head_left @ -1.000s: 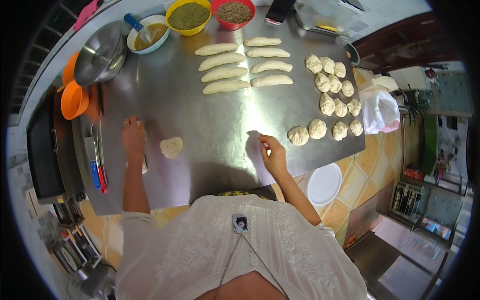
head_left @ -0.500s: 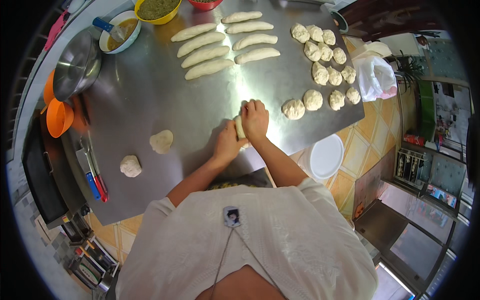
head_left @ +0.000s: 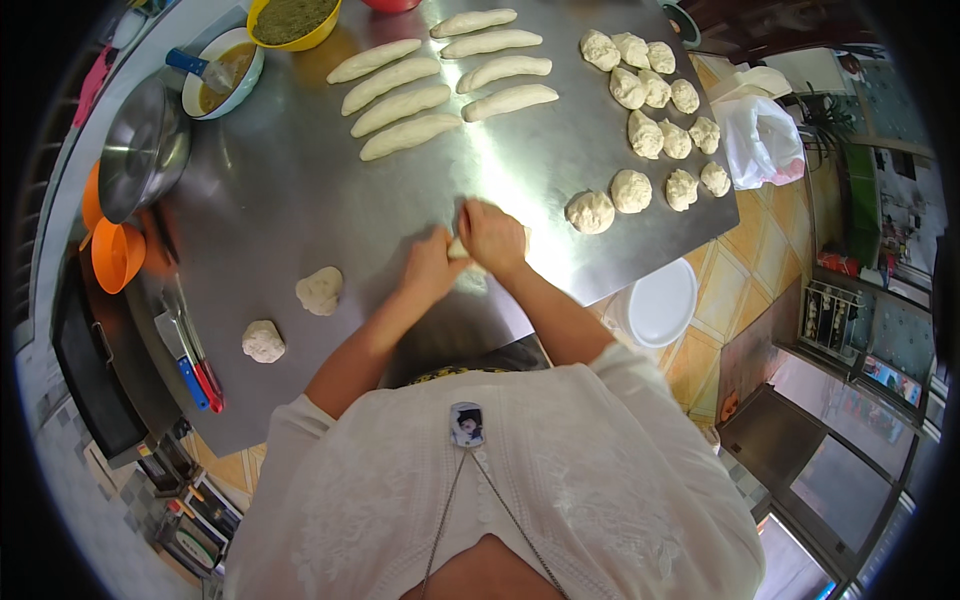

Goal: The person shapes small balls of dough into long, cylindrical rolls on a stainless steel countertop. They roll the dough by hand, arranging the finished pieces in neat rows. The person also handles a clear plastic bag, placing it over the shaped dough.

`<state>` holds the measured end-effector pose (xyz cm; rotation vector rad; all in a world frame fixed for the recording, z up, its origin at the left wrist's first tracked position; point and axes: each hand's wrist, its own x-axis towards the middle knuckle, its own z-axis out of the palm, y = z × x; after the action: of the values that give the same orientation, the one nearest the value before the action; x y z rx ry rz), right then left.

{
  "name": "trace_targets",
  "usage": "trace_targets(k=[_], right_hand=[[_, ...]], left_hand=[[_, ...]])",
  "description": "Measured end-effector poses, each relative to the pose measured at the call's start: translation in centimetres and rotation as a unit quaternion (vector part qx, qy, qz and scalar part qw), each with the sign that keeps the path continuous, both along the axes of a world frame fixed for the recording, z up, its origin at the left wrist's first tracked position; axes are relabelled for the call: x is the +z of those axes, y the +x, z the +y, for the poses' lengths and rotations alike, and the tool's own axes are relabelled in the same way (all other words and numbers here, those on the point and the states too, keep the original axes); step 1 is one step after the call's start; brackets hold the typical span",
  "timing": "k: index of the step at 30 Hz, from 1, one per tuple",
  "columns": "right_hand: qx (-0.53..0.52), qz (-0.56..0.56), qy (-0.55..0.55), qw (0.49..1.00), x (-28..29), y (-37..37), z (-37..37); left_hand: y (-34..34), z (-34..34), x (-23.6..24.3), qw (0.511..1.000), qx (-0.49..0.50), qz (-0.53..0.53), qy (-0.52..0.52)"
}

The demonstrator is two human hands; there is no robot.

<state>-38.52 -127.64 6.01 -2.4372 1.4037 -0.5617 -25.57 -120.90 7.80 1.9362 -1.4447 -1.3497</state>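
Eight long dough strips (head_left: 390, 86) lie shaped on the steel counter (head_left: 270, 190), in two columns ahead of the fingers; from my remote seat I judge those finished, at least as to shape; one dough piece (head_left: 458, 249) is in work beneath the fingers; the left hand (head_left: 430, 268) has its fingers curled onto the piece's left end, and the right hand (head_left: 492, 238) has its fingers folded over the middle, though their undersides are hidden and I cannot tell how hard either squeezes. What seems left is more: thirteen rough lumps (head_left: 631, 191) sit unshaped to the right of the right fingers, two nearest, the rest farther off and ahead; a flattish round (head_left: 320, 291) and one more lump (head_left: 264, 341) lie left of the left fingers, apart from each other, and look not yet drawn out to me.
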Motion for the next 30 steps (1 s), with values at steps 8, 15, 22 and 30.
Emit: trace_targets(k=[8,15,22,30], right_hand=[[-0.086,-0.113,0.181,0.973,2.5,-0.2,0.3],[0.013,-0.043,-0.055,0.997,-1.7,1.3,-4.0],[-0.047,0.087,0.098,0.990,0.0,-3.7,2.8],[-0.111,0.034,-0.039,0.992,-1.0,-2.7,-8.2]], left_hand=[[0.5,0.6,0.6,0.969,-0.058,-0.077,-0.229],[1.6,-4.3,-1.5,0.958,0.025,-0.107,-0.264],[-2.6,-0.6,-2.5,0.944,-0.094,-0.156,-0.277],[-4.2,-11.9,-2.3,0.898,0.032,-0.344,-0.271]])
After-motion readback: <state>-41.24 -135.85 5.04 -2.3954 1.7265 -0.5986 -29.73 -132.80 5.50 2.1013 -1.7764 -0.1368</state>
